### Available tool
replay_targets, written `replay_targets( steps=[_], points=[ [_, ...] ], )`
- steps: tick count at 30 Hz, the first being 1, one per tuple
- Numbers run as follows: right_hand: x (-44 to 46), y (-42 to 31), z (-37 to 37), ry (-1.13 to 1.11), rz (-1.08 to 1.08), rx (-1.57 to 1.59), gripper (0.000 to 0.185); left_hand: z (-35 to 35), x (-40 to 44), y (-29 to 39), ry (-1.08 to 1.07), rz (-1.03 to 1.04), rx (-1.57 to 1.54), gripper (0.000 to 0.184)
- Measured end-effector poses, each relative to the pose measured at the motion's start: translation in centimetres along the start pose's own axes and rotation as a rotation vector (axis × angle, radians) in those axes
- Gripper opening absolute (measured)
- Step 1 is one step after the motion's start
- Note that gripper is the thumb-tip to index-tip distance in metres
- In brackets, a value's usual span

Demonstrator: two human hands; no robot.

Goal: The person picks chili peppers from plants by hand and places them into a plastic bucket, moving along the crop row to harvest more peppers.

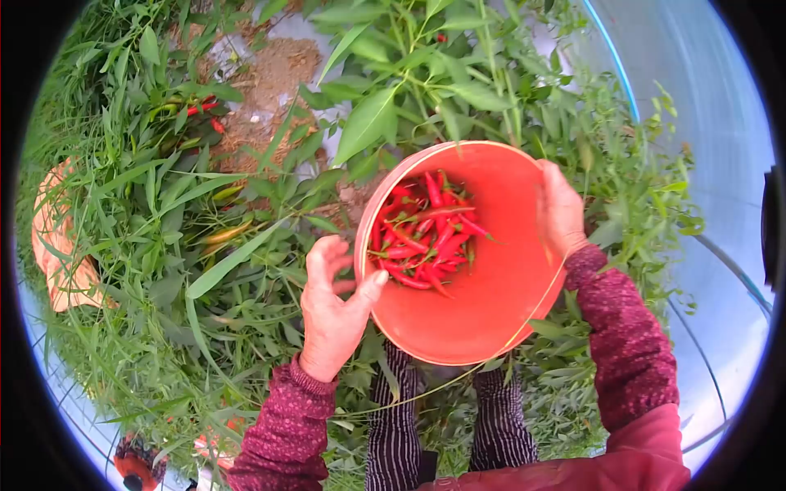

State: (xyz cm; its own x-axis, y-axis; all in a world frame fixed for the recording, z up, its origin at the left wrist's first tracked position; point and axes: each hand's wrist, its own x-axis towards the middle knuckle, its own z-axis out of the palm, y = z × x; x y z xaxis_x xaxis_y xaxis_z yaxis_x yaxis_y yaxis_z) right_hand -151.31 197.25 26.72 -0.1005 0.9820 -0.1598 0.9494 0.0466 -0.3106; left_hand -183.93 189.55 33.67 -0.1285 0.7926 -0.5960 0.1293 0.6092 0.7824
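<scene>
A red-orange bucket [508, 262] is tilted toward me in front of my legs, and its wide mouth faces the camera. Inside, a heap of red chili peppers [430, 233] lies against its left side and bottom. My right hand [561, 209] grips the right rim, its fingertips partly hidden. At the left rim is my left hand [332, 299], fingers apart and slightly curled; its thumb tip is close to the rim, and I cannot tell whether it touches. Nothing shows in this hand.
Pepper plants [434, 74] grow all around, with red peppers [205, 110] and yellowish peppers [225, 235] at left. A crumpled orange-tan bag [61, 245] sits among the grass. Bare soil [278, 69] shows at the top; a translucent plastic sheet wall [679, 106] rises on the right.
</scene>
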Motion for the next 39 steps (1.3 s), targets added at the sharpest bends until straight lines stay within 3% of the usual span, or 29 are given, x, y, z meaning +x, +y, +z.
replay_targets(
  steps=[3,7,10,11,16,20,24,26,33,39],
  points=[
    [-0.4,-0.8,-1.7,-0.039,0.031,0.011,0.035,1.5,-1.3,-1.7,-0.136,-0.048,-0.142,0.063],
    [-1.5,-1.4,-3.9,-0.066,0.04,0.124,0.042,1.9,-3.0,-1.3,-0.11,-0.139,-0.202,0.063],
    [-3.4,-2.3,-7.7,-0.22,0.025,0.427,0.058,1.5,-7.9,0.2,-0.048,-0.097,-0.196,0.067],
    [-4.6,-3.1,-9.8,-0.333,0.115,0.465,0.055,1.3,-9.9,1.1,-0.006,-0.077,-0.111,0.068],
    [-9.7,-3.7,-17.7,-0.205,0.446,1.17,0.037,-3.0,-18.3,10.2,0.117,-0.118,-0.51,0.066],
    [-17.0,-3.7,-21.9,-0.389,0.58,0.951,0.04,-10.4,-27.2,14.7,0.231,-0.171,-0.432,0.068],
    [-23.3,-4.1,-22.8,-0.332,0.687,0.929,0.046,-16.0,-33.9,17.4,0.337,-0.159,-0.436,0.066],
    [-25.0,-5.3,-24.1,-0.337,0.861,1.009,0.048,-18.8,-36.8,17.3,0.416,-0.161,-0.426,0.063],
    [-27.7,-9.4,-27.9,-0.584,0.789,0.883,0.041,-25.7,-41.8,15.6,0.612,-0.171,-0.476,0.061],
    [-30.9,-13.1,-30.8,-0.546,0.734,0.773,0.033,-31.6,-45.7,14.2,0.658,-0.259,-0.531,0.057]
  ],
)
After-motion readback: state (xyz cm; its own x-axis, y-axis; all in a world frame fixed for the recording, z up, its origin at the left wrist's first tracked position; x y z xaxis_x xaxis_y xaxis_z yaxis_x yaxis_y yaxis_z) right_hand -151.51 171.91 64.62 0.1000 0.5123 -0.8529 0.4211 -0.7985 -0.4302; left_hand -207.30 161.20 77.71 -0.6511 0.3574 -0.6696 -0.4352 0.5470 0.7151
